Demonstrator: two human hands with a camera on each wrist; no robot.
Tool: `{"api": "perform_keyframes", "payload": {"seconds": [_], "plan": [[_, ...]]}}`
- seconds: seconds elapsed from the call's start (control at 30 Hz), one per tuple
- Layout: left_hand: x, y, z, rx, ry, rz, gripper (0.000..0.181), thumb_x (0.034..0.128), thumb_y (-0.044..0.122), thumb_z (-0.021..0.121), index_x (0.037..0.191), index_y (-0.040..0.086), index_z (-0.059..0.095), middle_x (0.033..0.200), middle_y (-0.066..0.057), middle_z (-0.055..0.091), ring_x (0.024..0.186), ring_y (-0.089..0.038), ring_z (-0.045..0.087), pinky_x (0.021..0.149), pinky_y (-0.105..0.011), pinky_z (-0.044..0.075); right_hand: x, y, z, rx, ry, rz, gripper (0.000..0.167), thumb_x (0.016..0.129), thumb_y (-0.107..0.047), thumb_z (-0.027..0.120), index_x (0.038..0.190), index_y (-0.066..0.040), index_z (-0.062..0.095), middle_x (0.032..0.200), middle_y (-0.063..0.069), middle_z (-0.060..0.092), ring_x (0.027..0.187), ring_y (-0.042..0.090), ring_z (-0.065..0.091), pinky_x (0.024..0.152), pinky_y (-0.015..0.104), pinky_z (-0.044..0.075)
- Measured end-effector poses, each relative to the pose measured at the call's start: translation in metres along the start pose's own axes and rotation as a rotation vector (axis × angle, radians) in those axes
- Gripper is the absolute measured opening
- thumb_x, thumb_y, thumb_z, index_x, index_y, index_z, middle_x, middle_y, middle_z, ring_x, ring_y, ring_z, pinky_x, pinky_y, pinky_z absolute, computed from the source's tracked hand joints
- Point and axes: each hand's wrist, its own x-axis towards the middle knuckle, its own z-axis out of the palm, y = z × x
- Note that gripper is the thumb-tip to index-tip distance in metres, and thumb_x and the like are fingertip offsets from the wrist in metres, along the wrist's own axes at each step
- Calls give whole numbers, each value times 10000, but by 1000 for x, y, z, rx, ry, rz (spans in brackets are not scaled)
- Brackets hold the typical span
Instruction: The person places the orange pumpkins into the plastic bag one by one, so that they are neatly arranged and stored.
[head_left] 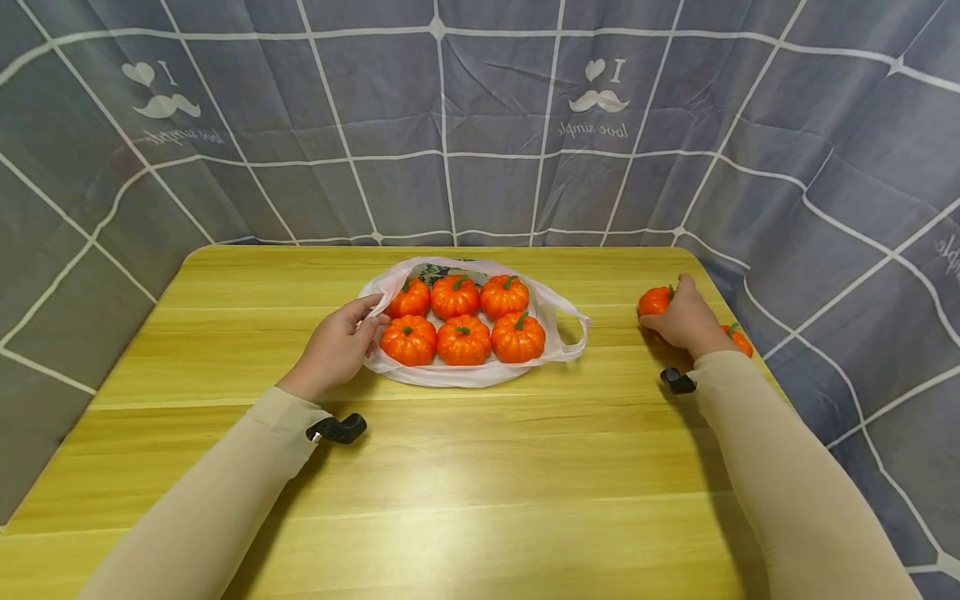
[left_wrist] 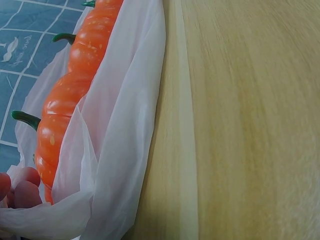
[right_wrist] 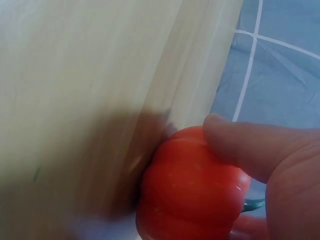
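A white plastic bag point(head_left: 480, 377) lies spread on the table, its mouth wide, with several small orange pumpkins point(head_left: 462, 340) in two rows inside. My left hand point(head_left: 333, 343) pinches the bag's left rim; in the left wrist view its fingertips point(left_wrist: 27, 194) show beside the gathered plastic point(left_wrist: 120, 125). Far to the right, my right hand point(head_left: 684, 319) grips another orange pumpkin point(right_wrist: 192, 185) with a green stem, thumb across its side. One more pumpkin point(head_left: 738, 340) sits partly hidden behind the right wrist, near the table's right edge.
The yellow wood-grain table point(head_left: 480, 483) ends at a grey-blue curtain point(head_left: 495, 117) with white grid lines, hanging behind and on both sides. A bag handle loop point(head_left: 577, 333) sticks out toward the right. Dark wrist mounts point(head_left: 337, 428) sit under both sleeves.
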Motion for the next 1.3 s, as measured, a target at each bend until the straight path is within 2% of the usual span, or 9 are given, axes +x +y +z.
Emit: {"api": "perform_keyframes", "payload": {"seconds": [0.2,0.43,0.87,1.3], "plan": [[1,-1,1,3,1,2,517,1135,270,457,1631,137,397,1026,-129,657,758,-245,561,633,-248,454,-1,4,-4,-44,-48,-31,989,982,-362,673,1606,152,103,1569,439,288,1386,589,383,1177,680,340],[1,0,2,14,10,20,518,1132,284,474,1619,120,415,1011,-132,675,740,-233,562,620,-248,451,-2,7,-6,-54,-46,-50,990,982,-402,677,1613,136,136,1589,423,289,1413,584,361,1192,678,309],[-1,2,2,4,1,3,516,1131,264,474,1625,133,408,870,-127,608,731,-238,545,605,-249,446,-3,7,-5,-38,-45,-49,961,995,-396,680,1610,126,158,1585,413,305,1411,585,365,1195,679,309],[-2,3,2,-6,-5,-8,519,1133,252,468,1631,129,395,935,-135,621,759,-246,546,620,-239,453,-2,6,-4,-44,-44,-46,966,999,-393,676,1609,136,146,1583,419,300,1417,586,361,1201,679,303]]}}
